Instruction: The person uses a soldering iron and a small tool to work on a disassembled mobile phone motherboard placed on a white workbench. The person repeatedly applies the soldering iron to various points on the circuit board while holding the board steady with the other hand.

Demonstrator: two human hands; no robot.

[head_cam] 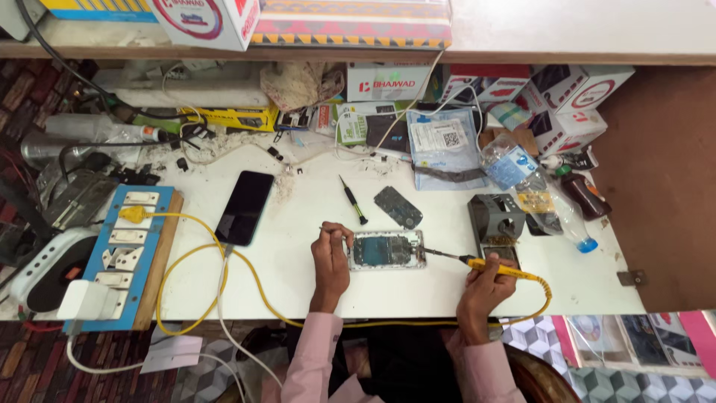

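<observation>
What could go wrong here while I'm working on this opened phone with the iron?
The soldering iron in the right hand has its tip at the opened phone; a slip might scorch nearby parts. Its yellow cord loops beside the black phone and may drag it. The left hand, holding tweezers, sits close to the hot tip.

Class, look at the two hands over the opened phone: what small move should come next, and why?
Probably a slight nudge of the soldering iron tip further onto the opened phone. The right hand holds its tip at the phone's right edge, while the left hand holds a thin tool at the phone's left edge.
</observation>
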